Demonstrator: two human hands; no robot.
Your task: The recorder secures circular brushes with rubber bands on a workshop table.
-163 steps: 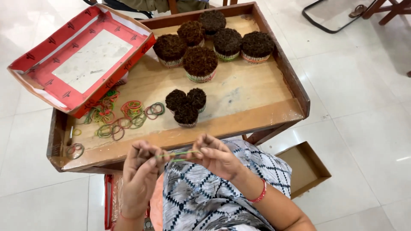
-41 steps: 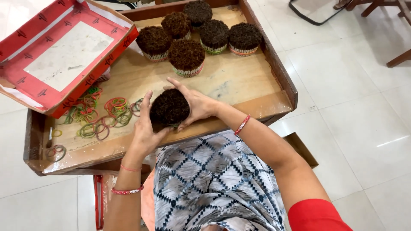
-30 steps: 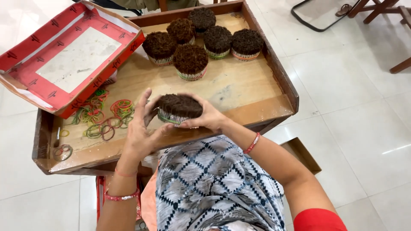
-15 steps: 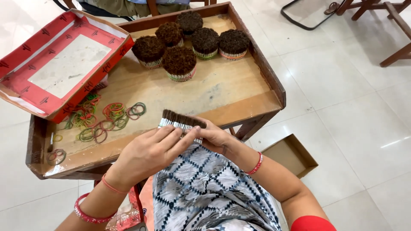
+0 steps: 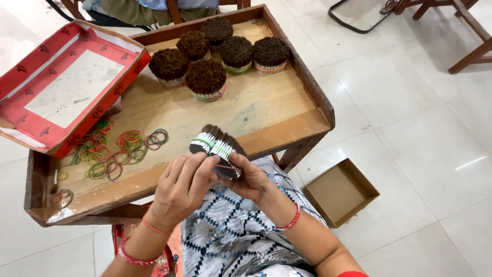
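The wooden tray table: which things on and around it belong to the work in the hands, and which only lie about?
In use: bundle of sticks, left hand, right hand, rubber bands, finished bundles.
Lying about: red box lid, cardboard box on the floor, wooden chair.

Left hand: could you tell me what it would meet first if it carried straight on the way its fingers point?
Probably the bundle of sticks, which the left hand already touches; beyond lies the wooden tray.

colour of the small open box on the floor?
Plain brown cardboard box, seen in the head view.
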